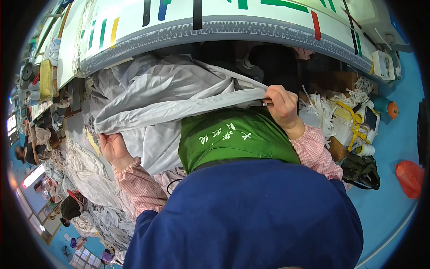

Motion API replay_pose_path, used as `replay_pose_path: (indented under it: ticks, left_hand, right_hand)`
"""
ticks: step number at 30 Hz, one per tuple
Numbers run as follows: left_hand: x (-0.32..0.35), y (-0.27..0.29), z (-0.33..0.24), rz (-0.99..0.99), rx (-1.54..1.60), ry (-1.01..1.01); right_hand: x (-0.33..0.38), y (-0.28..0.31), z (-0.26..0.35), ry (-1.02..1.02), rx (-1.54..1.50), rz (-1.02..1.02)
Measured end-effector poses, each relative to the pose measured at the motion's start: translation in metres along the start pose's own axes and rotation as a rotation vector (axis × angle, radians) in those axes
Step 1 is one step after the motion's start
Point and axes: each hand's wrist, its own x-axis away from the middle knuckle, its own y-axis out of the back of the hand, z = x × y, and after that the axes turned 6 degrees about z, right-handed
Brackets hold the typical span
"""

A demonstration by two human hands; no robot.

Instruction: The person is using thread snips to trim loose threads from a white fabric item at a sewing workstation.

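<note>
Cloth (pixel 179 105), pale grey and bunched, spreads beyond the green apron (pixel 235 150) and to its left, one long folded edge stretched between two hands. Left of the apron, the left hand (pixel 115 148) pinches a corner of the fold between thumb and fingertips, while at the apron's upper right the right hand (pixel 283 107) grips the other end in curled fingers, a small shiny thing there too tiny to identify. Farther beyond the apron stands a white table (pixel 130 27); right of the apron lies a yellow tape (pixel 356 127).
</note>
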Motion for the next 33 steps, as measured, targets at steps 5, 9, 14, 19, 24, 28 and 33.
replay_pose_path:
  ticks: [5,9,14,19,24,28,33]
  left_hand:
    - [0.025,0.043,-0.015,-0.093,-0.028,-0.008]
    - [0.023,0.066,0.014,-0.698,-0.211,-0.262]
    - [0.033,0.112,0.032,-0.788,-0.186,-0.191]
    - [0.036,0.12,0.053,-0.839,-0.148,-0.13]
    - [0.041,0.108,0.065,-0.798,-0.127,-0.067]
    - [0.052,0.092,0.09,-0.795,-0.187,0.04]
    - [0.062,0.074,0.103,-0.711,-0.21,0.194]
  right_hand:
    - [-0.002,-0.003,0.002,0.052,0.007,0.025]
    - [0.001,-0.007,0.002,0.115,0.015,0.077]
    - [-0.008,-0.008,-0.004,0.266,-0.047,0.19]
    - [-0.008,-0.01,-0.005,0.226,-0.137,0.262]
    - [-0.005,-0.01,-0.005,0.196,-0.188,0.301]
    - [-0.007,-0.01,-0.003,0.171,-0.192,0.29]
    - [-0.012,-0.008,-0.004,0.174,-0.214,0.291]
